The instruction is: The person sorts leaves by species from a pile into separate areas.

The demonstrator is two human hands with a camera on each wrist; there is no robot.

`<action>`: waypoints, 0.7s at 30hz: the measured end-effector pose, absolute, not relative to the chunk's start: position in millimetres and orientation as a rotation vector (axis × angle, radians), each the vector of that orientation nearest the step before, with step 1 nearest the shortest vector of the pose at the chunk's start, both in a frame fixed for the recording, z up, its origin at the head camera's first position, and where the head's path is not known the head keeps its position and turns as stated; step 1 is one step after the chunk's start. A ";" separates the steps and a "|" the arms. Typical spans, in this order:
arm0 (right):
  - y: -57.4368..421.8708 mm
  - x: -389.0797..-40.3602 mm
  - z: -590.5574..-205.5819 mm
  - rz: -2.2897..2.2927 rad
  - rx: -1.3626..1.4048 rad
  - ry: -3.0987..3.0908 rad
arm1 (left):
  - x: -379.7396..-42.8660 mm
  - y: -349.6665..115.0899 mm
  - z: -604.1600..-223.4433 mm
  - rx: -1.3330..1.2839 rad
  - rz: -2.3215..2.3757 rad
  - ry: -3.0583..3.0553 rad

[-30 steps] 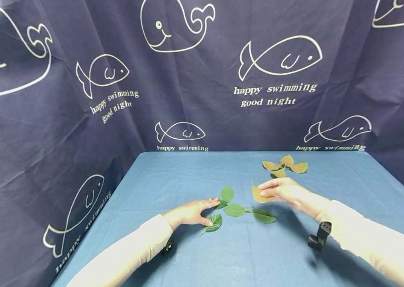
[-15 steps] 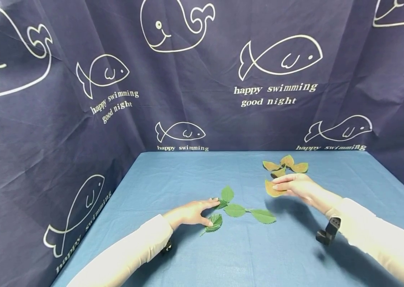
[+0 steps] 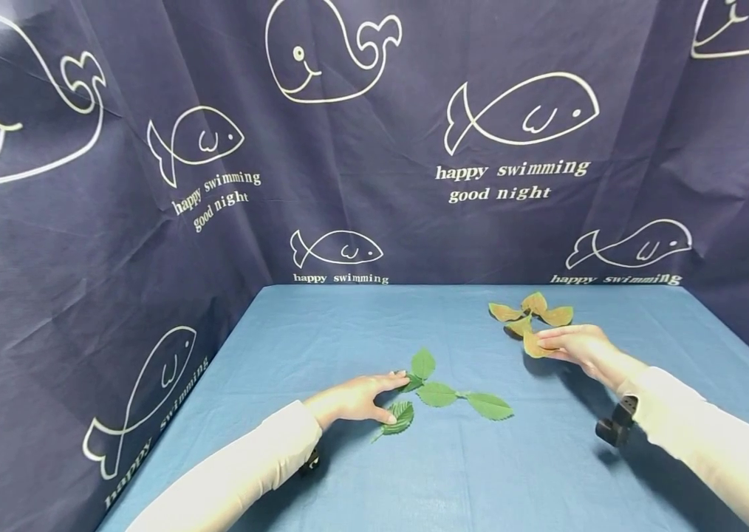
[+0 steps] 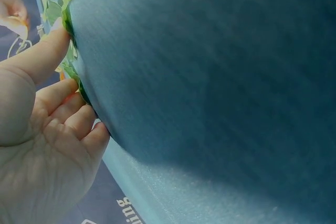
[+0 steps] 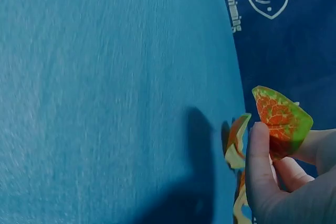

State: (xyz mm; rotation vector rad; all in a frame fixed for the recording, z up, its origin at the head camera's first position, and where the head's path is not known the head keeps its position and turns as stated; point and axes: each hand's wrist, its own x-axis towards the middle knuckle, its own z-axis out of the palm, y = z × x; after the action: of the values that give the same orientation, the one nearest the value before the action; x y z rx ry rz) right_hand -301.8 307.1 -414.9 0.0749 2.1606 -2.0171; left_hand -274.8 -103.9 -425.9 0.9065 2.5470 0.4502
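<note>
Between thumb and fingers my right hand (image 3: pixel 583 349) pinches an orange leaf with a green edge (image 5: pixel 281 119), held above the cloth. Just behind it in the head view, several orange-yellow leaves (image 3: pixel 557 316) lie in a cluster. My left hand (image 3: pixel 354 399) rests at the middle of the table with its fingers spread. Its thumb touches a ribbed green leaf (image 3: pixel 401 418), and its fingertips lie on another green leaf (image 3: pixel 414 383), partly covered. In the left wrist view, the left hand (image 4: pixel 58 114) shows its palm side against the cloth.
More green leaves (image 3: pixel 437 394) lie right of the left hand, one (image 3: pixel 490 406) farthest right. A blue cloth (image 3: pixel 321 325) covers the table. A dark curtain (image 3: pixel 374 162) with fish and whale drawings stands behind and at the left. A black wrist device (image 3: pixel 617 423) hangs under the right sleeve.
My right hand has carried the orange leaf right and back, from above the green leaves to the front of the orange cluster. The left hand has stayed in place.
</note>
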 end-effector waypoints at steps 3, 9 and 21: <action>311.3 -305.2 -417.2 -2.043 0.118 2.164 | -274.5 -103.9 -425.1 0.898 0.453 2.543; 318.3 -312.2 -418.5 -2.064 0.278 2.175 | -274.5 -103.8 -423.6 0.896 0.455 2.543; 331.6 -332.1 -438.1 -2.103 0.445 2.285 | -273.8 -103.2 -423.9 0.894 0.438 2.548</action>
State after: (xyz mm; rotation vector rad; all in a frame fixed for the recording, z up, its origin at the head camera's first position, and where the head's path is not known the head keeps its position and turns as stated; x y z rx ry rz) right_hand -332.1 331.6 -438.1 0.4455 2.2853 -2.1025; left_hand -273.8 -103.2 -423.9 0.8943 2.5482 0.4381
